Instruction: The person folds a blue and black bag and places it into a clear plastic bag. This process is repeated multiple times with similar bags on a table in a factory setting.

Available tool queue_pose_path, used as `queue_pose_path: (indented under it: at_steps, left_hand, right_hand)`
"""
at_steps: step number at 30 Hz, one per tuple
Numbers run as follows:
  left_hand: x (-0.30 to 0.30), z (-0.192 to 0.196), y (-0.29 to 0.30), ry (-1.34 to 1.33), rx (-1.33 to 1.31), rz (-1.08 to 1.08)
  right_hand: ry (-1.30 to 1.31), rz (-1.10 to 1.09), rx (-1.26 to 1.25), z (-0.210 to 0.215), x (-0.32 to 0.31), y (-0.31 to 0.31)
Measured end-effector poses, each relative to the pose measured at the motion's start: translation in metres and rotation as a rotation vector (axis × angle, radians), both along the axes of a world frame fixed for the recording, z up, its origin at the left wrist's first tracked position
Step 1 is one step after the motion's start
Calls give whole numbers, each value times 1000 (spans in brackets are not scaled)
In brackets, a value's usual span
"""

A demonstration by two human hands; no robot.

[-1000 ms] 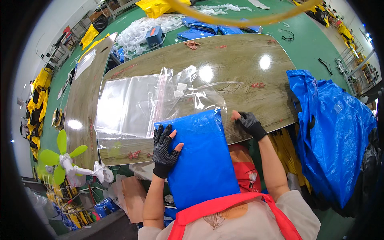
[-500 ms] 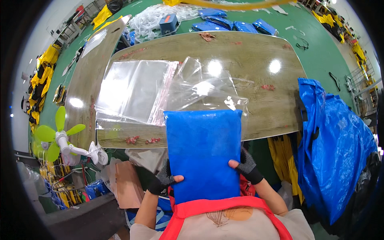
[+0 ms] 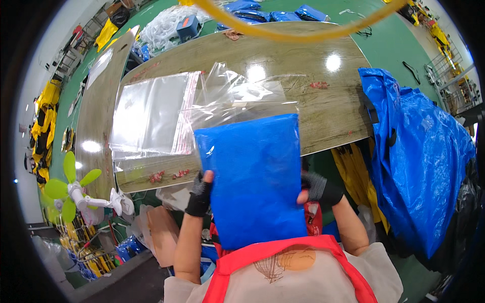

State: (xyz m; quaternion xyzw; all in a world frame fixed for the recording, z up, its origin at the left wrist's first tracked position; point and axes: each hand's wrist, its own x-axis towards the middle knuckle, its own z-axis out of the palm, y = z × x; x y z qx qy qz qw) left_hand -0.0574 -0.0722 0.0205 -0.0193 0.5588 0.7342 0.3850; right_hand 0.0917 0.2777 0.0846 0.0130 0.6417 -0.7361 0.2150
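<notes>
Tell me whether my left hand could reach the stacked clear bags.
Probably yes: the stacked clear bags lie just beyond your left hand, mostly uncovered, though it would likely have to release the blue package first.

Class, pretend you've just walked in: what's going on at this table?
A person has a flat blue packet in front of them. Their gloved left hand grips its left edge; the gloved right hand, blurred, is at its right edge. Clear film shows past the packet's far edge. Clear plastic bags lie on the wood-grain table, and a big blue sheet is bunched to the right.
</notes>
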Motion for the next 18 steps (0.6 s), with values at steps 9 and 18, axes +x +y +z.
queue_pose_path:
  at_steps: [9,18]
  left_hand:
    - [114,9,-6,43,-70,-100]
    - [105,49,79,176,84,37]
  right_hand:
    - [-194,-406,-187,-22,65,-50]
    - [364,-569,-493,29,35,-28]
